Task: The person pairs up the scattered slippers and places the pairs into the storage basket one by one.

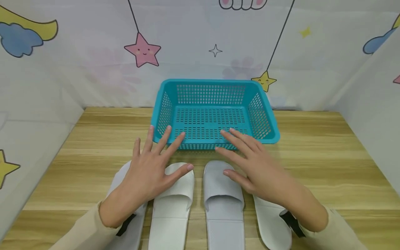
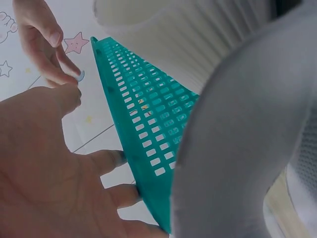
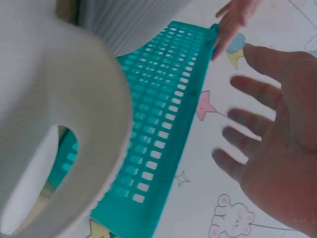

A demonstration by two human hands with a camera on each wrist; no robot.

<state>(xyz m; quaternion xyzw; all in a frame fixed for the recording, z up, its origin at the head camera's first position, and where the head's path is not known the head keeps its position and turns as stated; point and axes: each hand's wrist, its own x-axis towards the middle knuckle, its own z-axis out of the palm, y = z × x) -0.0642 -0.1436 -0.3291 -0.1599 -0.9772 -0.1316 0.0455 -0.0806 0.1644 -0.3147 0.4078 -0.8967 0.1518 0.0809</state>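
In the head view my left hand (image 1: 147, 173) is held with fingers spread over a grey slipper (image 1: 137, 227) and the white slipper (image 1: 172, 225) beside it. My right hand (image 1: 259, 170), fingers extended, hovers over the right-hand grey slipper (image 1: 225, 222) and the far right white slipper (image 1: 272, 222). Neither hand holds anything. The slippers lie side by side, toes toward a blue-green plastic basket (image 1: 212, 82). Fingertips of both hands overlap the basket's near side in this view. From the wrists, empty palms show beside the basket's perforated wall (image 3: 163, 119), and slippers fill much of both views.
The basket holds nothing and stands at the back of the wood-grain table (image 1: 328, 166). A white cloth backdrop (image 1: 187, 27) with printed stars rises behind it. White side panels (image 1: 34, 104) flank the table.
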